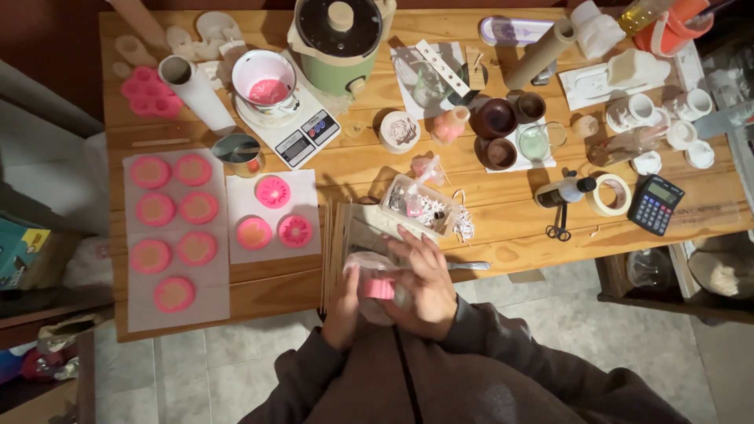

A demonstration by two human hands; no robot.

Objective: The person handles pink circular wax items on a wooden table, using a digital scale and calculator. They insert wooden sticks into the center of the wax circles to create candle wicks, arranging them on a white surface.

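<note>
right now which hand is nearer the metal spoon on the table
Right. The right hand lies over the pink piece, right beside the metal spoon at its right. The left hand is on the far side of that piece.

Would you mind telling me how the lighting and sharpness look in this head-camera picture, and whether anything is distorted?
Head view: warm light falls evenly on the wooden table, with short soft shadows beside the cardboard tube; the floor and room edges fall dim; the wide lens bends the table edges slightly; the left hand and right hand around the pink piece in clear wrap look a little soft; no strong glare.
</note>
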